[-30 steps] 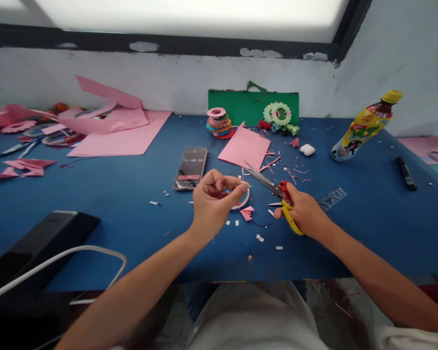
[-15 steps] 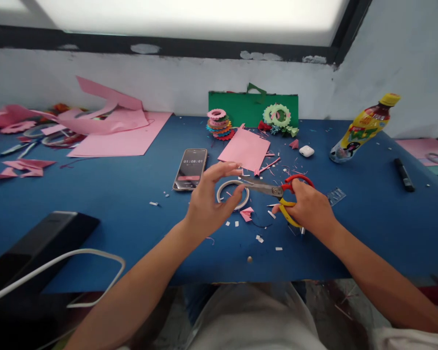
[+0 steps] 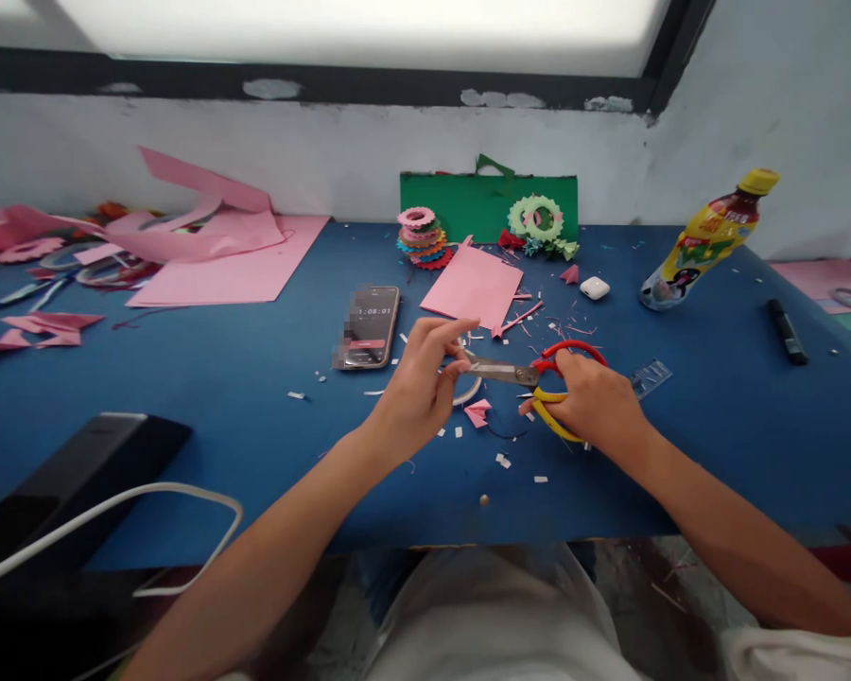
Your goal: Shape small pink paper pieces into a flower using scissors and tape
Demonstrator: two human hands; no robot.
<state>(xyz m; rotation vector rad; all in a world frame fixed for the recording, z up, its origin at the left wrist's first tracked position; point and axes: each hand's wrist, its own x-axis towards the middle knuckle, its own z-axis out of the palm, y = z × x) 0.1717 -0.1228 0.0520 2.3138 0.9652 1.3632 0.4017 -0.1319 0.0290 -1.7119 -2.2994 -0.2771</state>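
Observation:
My right hand [image 3: 596, 392] grips a pair of scissors [image 3: 500, 371] with one red and one yellow handle, its blades pointing left and lying nearly together. At the blade tips, the thumb and a finger of my left hand [image 3: 422, 383] pinch close; whatever is between them is too small to tell. Under the left fingers lies a white tape roll [image 3: 469, 392], mostly hidden. A small folded pink paper piece [image 3: 477, 412] with a dark thread rests just below the blades. Beyond the hands is a pink paper sheet [image 3: 474, 284].
A phone [image 3: 370, 328] lies left of the hands. Behind are a stack of scalloped paper rings [image 3: 423, 238] and green rings [image 3: 536, 218]. An earbud case [image 3: 595, 288], a tilted bottle [image 3: 709, 241] and a black marker [image 3: 787, 331] are at right. A black box [image 3: 106, 459] stands front left.
My left hand has moved slightly right and down, its thumb and finger closing at the scissors' tips. The scissors have shifted a little left, covering more of the tape roll.

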